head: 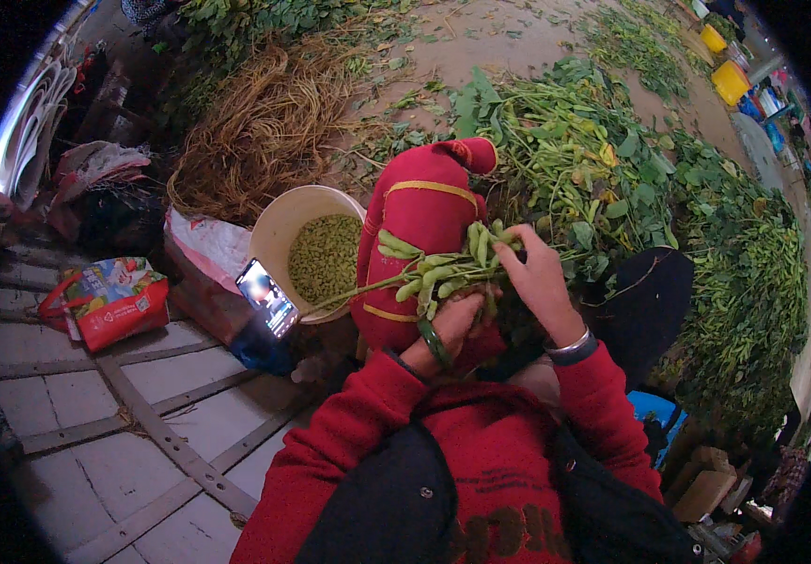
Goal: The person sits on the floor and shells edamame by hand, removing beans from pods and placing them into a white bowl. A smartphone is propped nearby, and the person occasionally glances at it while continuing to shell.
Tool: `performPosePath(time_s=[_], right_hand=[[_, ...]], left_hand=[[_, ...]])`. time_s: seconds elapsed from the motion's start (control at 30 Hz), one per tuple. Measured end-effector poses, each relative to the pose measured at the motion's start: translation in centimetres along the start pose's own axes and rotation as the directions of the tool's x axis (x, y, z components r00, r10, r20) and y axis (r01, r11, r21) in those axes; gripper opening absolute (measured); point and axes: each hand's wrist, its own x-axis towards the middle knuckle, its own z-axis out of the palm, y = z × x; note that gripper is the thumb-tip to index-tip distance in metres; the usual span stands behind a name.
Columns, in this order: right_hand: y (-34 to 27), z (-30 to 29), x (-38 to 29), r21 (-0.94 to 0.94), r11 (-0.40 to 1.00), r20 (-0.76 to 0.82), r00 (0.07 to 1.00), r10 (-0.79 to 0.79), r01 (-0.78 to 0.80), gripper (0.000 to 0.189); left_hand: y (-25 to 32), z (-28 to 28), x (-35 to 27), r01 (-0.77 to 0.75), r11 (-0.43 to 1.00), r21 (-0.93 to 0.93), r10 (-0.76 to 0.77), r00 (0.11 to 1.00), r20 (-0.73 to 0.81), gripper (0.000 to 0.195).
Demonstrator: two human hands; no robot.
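My left hand [448,328], with a green bangle at its wrist, is closed around a leafless soybean stalk [370,285] that bears clusters of plump green pods [434,276]. The fingers of my right hand [534,268], a silver bracelet at the wrist, pinch at pods near the stalk's other end. Beneath the stalk lies a red cloth-covered bundle [412,204] with yellow trim. A pale plastic bucket [269,240], partly filled with small green beans or pods [324,257], stands left of the bundle. A lit smartphone [267,297] leans at the bucket's near left side.
Soybean plants with pods [567,155] are heaped ahead and along the right. Stripped brown stalks [257,120] lie beyond the bucket. A red shopping bag [120,303] sits on the left, above pale tiles with metal strips [159,430]. Something blue [656,416] is near my right elbow.
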Motion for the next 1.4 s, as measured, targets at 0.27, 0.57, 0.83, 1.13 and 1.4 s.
performPosePath(time_s=[0.27, 0.57, 0.83, 1.13, 1.4], right_hand=[[0.2, -0.2, -1.2, 0.249, 0.964, -0.057, 0.992, 0.112, -0.095, 0.018], [-2.1, -1.4, -5.3, 0.138, 0.971, -0.127, 0.976, -0.178, 0.195, 0.012], [-3.5, -3.1, -4.9, 0.366, 0.920, 0.111, 0.988, 0.107, -0.141, 0.019], [-0.7, -1.4, -5.1, 0.180, 0.974, 0.288, 0.954, 0.082, -0.138, 0.014], [-1.5, -2.3, -5.3, 0.277, 0.917, 0.382, 0.909, 0.169, -0.287, 0.011]], left_hand=[[2.5, 2.0, -2.5, 0.132, 0.980, 0.146, -0.185, 0.874, 0.450, 0.020], [5.1, 2.8, -1.3, 0.086, 0.947, -0.309, -0.047, 0.990, 0.132, 0.021], [8.3, 3.2, 1.8, -0.193, 0.975, 0.113, 0.165, 0.962, 0.219, 0.018], [4.8, 1.7, 1.5, -0.209, 0.957, 0.200, 0.206, 0.978, 0.037, 0.019], [4.5, 0.5, 1.0, -0.101, 0.995, 0.027, 0.091, 0.965, 0.246, 0.023]])
